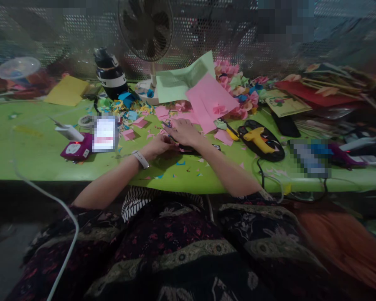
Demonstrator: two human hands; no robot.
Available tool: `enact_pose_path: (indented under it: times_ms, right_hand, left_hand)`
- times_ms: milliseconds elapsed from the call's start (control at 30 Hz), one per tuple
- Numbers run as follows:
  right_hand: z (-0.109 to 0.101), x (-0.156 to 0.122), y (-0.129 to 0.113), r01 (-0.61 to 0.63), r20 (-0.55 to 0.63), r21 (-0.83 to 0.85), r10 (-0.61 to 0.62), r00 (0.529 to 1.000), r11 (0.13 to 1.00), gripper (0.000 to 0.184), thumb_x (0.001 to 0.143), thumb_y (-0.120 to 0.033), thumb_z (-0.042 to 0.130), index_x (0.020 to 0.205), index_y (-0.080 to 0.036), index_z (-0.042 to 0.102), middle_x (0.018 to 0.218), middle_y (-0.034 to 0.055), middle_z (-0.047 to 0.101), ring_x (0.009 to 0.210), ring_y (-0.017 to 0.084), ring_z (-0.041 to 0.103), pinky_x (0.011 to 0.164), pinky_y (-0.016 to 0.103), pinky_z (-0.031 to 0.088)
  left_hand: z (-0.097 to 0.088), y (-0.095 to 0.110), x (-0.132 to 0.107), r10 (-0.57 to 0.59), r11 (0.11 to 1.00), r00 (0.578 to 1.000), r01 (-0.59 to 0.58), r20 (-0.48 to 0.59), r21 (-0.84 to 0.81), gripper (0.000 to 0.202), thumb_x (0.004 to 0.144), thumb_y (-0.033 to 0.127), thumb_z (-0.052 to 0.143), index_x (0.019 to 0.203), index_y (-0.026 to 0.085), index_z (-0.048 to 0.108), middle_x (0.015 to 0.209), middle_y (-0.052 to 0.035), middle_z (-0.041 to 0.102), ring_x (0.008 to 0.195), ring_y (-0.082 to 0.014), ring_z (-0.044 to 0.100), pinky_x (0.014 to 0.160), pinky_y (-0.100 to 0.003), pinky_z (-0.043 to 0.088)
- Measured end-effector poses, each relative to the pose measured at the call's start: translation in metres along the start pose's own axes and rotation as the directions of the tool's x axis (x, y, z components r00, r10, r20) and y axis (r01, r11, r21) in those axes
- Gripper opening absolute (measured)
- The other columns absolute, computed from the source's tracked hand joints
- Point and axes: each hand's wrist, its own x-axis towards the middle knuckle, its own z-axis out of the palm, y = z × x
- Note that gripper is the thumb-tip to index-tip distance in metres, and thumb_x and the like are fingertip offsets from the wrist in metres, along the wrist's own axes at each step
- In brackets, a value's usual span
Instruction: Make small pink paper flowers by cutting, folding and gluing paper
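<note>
My left hand (160,145), with a white band (140,159) at its wrist, is closed with its fingertips pinched together near the table middle. What they grip is too small to make out. My right hand (185,132) reaches across beside it, back upward and fingers bent over a dark slender thing (167,125) whose tip sticks out to the left. Below the right palm and wrist lies a flat black object (217,147), mostly covered, its kind unclear. Small folded pink paper pieces (141,122) and coloured scraps lie around both hands.
Pink (211,98) and green (175,85) paper sheets lie behind my hands, beside a heap of pink paper flowers (228,73). A yellow glue gun (259,140) rests at the right on a black tray (277,155). A bottle (110,77), fan (146,27), lit phone (105,133) and purple extension socket (77,147) stand leftward.
</note>
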Motion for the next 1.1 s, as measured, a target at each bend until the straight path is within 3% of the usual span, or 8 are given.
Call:
enact_pose_path:
  times_ms: [467, 767, 1100]
  right_hand:
    - [0.0036, 0.0037, 0.0039, 0.033, -0.002, 0.023, -0.033, 0.999, 0.999, 0.066, 0.104, -0.065, 0.027, 0.139, -0.017, 0.055, 0.141, 0.0192, 0.058, 0.130, 0.036, 0.050, 0.110, 0.052, 0.040]
    - [-0.0009, 0.0003, 0.0007, 0.028, 0.018, 0.017, -0.028, 0.999, 0.999, 0.068, 0.103, -0.065, 0.026, 0.143, -0.016, 0.052, 0.145, 0.0203, 0.055, 0.133, 0.038, 0.047, 0.108, 0.053, 0.040]
    - [-0.0022, -0.0014, -0.0017, 0.016, 0.026, 0.026, -0.016, 1.000, 1.000, 0.068, 0.102, -0.069, 0.026, 0.137, -0.018, 0.055, 0.141, 0.0192, 0.057, 0.129, 0.037, 0.049, 0.108, 0.053, 0.040]
  left_hand:
    - [-0.0001, 0.0007, 0.0007, -0.005, 1.000, 1.000, 0.005, -0.003, 0.026, 0.012, 0.087, 0.020, 0.075, 0.078, 0.012, 0.074, 0.079, -0.0115, 0.075, 0.065, -0.0149, 0.069, 0.069, -0.031, 0.057]
    - [-0.0008, -0.0004, 0.0028, -0.009, 1.000, 1.000, 0.009, -0.002, 0.007, 0.013, 0.082, 0.022, 0.082, 0.079, 0.013, 0.073, 0.076, -0.0088, 0.074, 0.064, -0.0138, 0.068, 0.067, -0.027, 0.056]
    - [0.0015, 0.0035, -0.0020, -0.021, 0.999, 1.000, 0.021, -0.017, 0.026, 0.011, 0.087, 0.020, 0.076, 0.079, 0.012, 0.074, 0.079, -0.0123, 0.076, 0.064, -0.0147, 0.069, 0.066, -0.028, 0.056]
